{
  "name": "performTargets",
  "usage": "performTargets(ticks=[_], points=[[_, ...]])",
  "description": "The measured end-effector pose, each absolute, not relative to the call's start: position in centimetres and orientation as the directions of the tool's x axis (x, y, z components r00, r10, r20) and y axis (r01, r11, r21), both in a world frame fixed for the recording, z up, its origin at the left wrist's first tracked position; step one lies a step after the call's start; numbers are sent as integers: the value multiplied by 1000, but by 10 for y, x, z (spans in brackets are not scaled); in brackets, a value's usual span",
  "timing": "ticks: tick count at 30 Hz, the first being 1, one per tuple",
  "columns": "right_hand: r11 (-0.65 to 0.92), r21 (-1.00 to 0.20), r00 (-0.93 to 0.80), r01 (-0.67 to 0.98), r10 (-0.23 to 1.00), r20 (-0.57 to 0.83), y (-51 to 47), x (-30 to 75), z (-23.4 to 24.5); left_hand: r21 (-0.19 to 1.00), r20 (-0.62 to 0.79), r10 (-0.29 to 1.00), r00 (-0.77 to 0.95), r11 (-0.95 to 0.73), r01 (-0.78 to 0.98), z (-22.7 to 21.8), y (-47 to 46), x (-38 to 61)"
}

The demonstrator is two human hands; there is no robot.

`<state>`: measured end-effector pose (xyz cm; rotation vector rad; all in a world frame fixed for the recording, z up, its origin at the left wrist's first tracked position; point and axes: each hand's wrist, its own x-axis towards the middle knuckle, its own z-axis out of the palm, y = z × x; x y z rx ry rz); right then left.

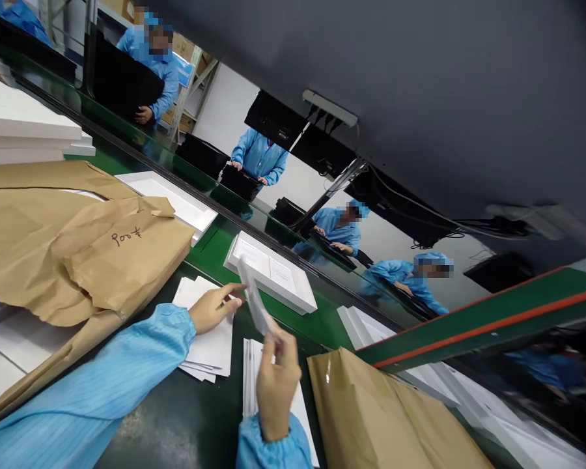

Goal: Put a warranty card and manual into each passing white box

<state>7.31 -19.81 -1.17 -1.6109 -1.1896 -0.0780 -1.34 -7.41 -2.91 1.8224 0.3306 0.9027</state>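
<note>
My right hand (pixel 278 384) pinches a thin white booklet (pixel 256 299), tilted up nearly edge-on and slightly blurred. Beside its left edge is my left hand (pixel 215 309), thumb and fingers apart; whether a fingertip touches the booklet is hard to tell. Below my left hand lies a loose stack of white papers (pixel 209 355). A second white stack (pixel 250 365) sits partly under my right hand and wrist. Just beyond the booklet, a shallow white box (pixel 293 280) with flat white contents rests on the green belt (pixel 215 257).
At left a torn brown paper package (pixel 141 273) holds white printed sheets; another brown package (pixel 371 417) stands at right. White boxes (pixel 24 124) are piled at far left. A green rail (pixel 488 312) slants across the right. Several co-workers in blue handle black panels across the line.
</note>
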Motion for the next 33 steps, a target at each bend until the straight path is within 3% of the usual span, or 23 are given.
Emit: performTargets(ticks=[3,7,10,14,18,28,33], points=[[128,-426,167,895,791,588,-197,64,-17,948,300,542,785,-77,-309,-36,-74,-6],[79,-343,47,936,938,344,-204,69,-15,937,181,644,743,116,-329,-46,-67,1],[-120,-307,202,944,947,249,-230,94,-14,925,84,739,668,191,-328,-51,-63,4],[-559,-119,571,821,806,156,-274,133,-24,935,63,760,647,181,-305,-53,-64,6],[-715,7,715,699,699,15,-292,149,-23,952,72,762,644,141,-273,-51,-66,6],[-709,130,645,693,691,326,-289,149,-29,962,87,762,642,102,-252,-53,-64,5],[-700,-30,676,714,677,289,-289,151,-32,968,80,763,642,95,-233,-52,-66,5]])
